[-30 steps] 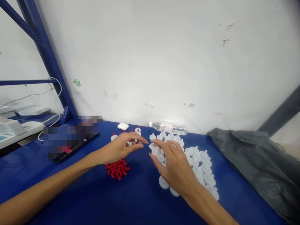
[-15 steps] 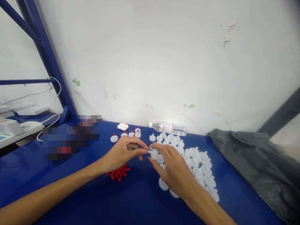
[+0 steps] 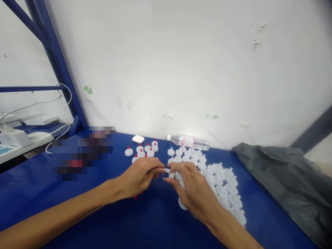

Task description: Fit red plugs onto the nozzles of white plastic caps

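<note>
My left hand (image 3: 141, 175) and my right hand (image 3: 190, 186) meet over the blue table (image 3: 145, 224). The right hand's fingers are closed round a white plastic disc piece (image 3: 171, 172). The left hand pinches a small red cap (image 3: 163, 168) against the tip of that piece. Most of the pile of red caps (image 3: 135, 197) lies hidden under my left hand. A spread of plain white disc pieces (image 3: 220, 183) lies to the right of my right hand. Several white pieces with red caps (image 3: 145, 149) stand behind my left hand.
A clear water bottle (image 3: 188, 141) lies along the white wall. A small white case (image 3: 138, 139) sits near it. A dark grey plastic bag (image 3: 282, 186) covers the table's right side. A blurred patch (image 3: 80, 152) is at left, with blue frame bars (image 3: 55, 62) and white devices (image 3: 15, 136) beyond.
The open left hand closed into a pinch and moved right and nearer. My right hand lifted a white piece from the spread, and both hands came together.
</note>
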Available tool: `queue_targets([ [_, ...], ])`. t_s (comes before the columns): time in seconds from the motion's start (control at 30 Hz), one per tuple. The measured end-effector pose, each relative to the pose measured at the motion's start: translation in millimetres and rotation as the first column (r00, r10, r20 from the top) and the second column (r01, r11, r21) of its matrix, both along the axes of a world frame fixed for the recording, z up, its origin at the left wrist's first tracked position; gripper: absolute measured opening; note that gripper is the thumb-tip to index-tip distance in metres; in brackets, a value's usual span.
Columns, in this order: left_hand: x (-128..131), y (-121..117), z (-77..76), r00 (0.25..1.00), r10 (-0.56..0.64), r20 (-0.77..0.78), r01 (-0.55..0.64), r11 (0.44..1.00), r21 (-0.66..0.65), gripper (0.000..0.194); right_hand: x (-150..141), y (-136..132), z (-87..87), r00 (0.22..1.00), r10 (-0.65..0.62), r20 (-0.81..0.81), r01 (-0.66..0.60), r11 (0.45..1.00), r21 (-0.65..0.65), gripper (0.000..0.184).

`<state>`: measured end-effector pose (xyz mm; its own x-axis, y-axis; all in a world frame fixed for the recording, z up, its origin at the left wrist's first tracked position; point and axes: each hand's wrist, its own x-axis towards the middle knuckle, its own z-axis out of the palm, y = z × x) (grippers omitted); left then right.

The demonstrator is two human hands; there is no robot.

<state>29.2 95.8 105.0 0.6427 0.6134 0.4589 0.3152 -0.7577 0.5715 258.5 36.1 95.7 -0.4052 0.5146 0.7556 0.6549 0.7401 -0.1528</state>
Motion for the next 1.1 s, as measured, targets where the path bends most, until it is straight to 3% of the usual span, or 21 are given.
queue_targets([
  [0.3,1,-10,2.2,1.000,0.006,-0.002,-0.006,0.993,0.119,0.032,-5,0,-1.9,0.992,-0.009,0.128,-0.012,0.988,0.156,0.018],
  [0.4,2,-10,4.0,1.000,0.024,-0.020,-0.020,0.985,0.169,0.031,-4,0,0.8,0.991,-0.006,0.130,-0.014,0.988,0.153,0.020],
  [0.57,-1,0,5.7,0.991,0.117,-0.064,-0.096,0.957,0.272,0.023,3,5,9.8,0.992,-0.056,0.110,0.052,0.998,0.036,0.022],
  [0.77,-15,22,-1.2,0.927,0.304,-0.220,-0.206,0.902,0.380,0.016,15,14,4.8,0.942,-0.202,0.268,0.232,0.969,-0.087,0.034],
  [0.97,-18,29,-8.0,0.854,0.334,-0.399,-0.193,0.916,0.353,0.016,20,19,-1.4,0.907,-0.172,0.384,0.283,0.925,-0.254,0.044],
  [1.1,-15,24,-0.6,0.833,0.364,-0.416,-0.239,0.916,0.323,0.029,17,19,2.0,0.898,-0.145,0.415,0.313,0.873,-0.373,0.053],
])
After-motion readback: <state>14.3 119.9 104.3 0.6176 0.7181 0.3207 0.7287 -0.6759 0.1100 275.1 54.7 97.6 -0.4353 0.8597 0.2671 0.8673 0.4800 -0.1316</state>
